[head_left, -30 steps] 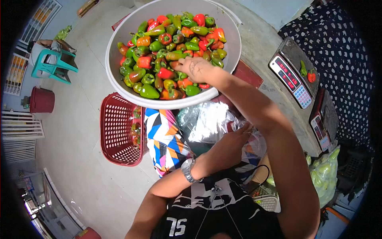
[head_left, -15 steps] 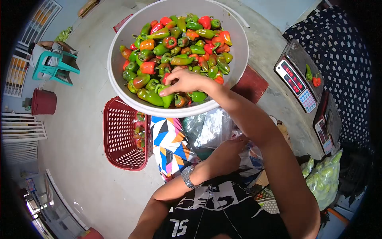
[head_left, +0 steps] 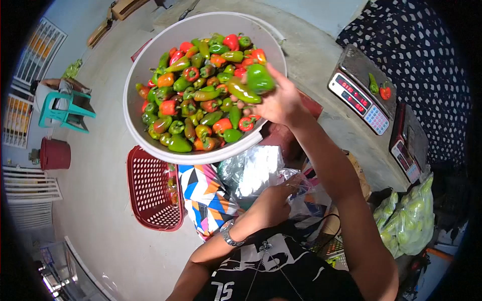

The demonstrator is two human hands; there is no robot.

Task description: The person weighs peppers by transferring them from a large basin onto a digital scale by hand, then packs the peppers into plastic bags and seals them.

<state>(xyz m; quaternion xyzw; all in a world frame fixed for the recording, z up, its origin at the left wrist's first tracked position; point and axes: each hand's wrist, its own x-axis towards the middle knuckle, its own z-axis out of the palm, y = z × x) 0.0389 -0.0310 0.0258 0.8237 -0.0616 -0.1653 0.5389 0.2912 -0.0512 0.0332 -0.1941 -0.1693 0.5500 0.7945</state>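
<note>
Over the right side of a large round tub [head_left: 131, 108] full of red and green peppers [head_left: 188, 95], my right hand [head_left: 282, 98] is turned palm up. It holds a bright green pepper [head_left: 260, 79] and a longer green one [head_left: 244, 91]. Lower down, near my lap, my left hand [head_left: 273, 203] has its fingers closed on the edge of a clear plastic bag [head_left: 304, 193]. A silver watch is on that wrist. More folded plastic [head_left: 253, 168] lies between the tub and my left hand.
A red perforated basket [head_left: 155, 200] stands left of my patterned trousers. At the right are two digital scales [head_left: 357, 98], one bearing two peppers, and a bag of green produce [head_left: 409, 220]. A person sits on a teal chair [head_left: 63, 108] at the far left.
My right hand has lifted from the pile, moved right and turned over with green peppers in it. My left hand stays low at the plastic bag. The view has shifted slightly.
</note>
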